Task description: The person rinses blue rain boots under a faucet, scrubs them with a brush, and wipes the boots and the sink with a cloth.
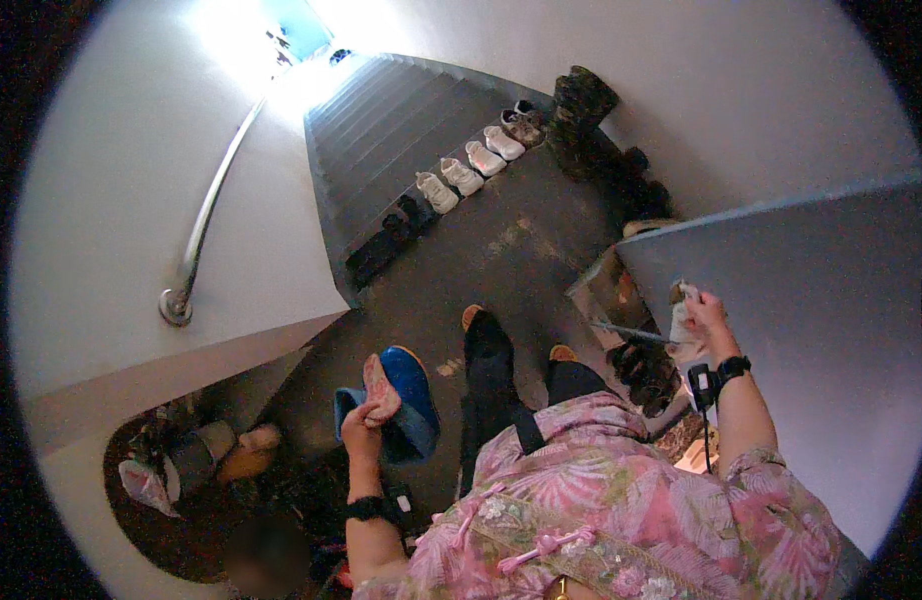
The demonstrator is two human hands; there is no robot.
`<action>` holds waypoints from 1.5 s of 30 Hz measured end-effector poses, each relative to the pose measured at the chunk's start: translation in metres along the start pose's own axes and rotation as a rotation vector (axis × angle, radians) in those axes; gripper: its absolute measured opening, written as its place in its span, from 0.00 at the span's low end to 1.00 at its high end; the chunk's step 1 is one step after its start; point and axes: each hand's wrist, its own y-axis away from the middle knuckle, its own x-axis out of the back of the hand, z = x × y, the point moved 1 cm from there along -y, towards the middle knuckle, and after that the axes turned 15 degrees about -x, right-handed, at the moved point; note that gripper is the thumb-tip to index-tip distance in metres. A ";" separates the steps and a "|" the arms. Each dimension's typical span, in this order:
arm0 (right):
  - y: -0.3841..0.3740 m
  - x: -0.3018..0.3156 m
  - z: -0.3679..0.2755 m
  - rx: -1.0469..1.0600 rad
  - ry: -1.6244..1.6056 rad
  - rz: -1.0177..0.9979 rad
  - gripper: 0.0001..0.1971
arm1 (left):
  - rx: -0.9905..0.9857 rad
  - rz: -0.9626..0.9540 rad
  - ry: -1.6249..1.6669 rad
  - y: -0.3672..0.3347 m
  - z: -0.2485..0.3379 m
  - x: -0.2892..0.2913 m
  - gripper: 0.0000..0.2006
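Note:
My left hand is closed on the lower end of a pinkish, speckled shoe insole, which points upward. Right behind the insole is a blue rubber boot with a lighter blue shaft, on the dark floor left of my feet. Out to the right, my right hand grips a small whitish object with a brownish top; its kind is unclear. That object is in front of the grey panel, beside a wooden shoe cubby.
White shoes line the bottom step of a grey staircase. Dark boots stand against the right wall. A metal handrail runs along the left wall. At lower left, a dark round recess holds a grey boot and other footwear.

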 end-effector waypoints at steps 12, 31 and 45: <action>0.013 -0.009 -0.019 -0.216 0.617 0.268 0.25 | -0.179 -0.200 -0.159 -0.183 -0.015 0.027 0.09; -0.050 -0.144 -0.198 -0.159 0.679 0.094 0.14 | -0.223 -0.397 -0.314 -0.291 0.037 0.017 0.10; -0.101 -0.173 -0.241 -0.235 0.869 0.145 0.12 | -0.364 -0.318 -0.147 -0.457 0.037 -0.079 0.10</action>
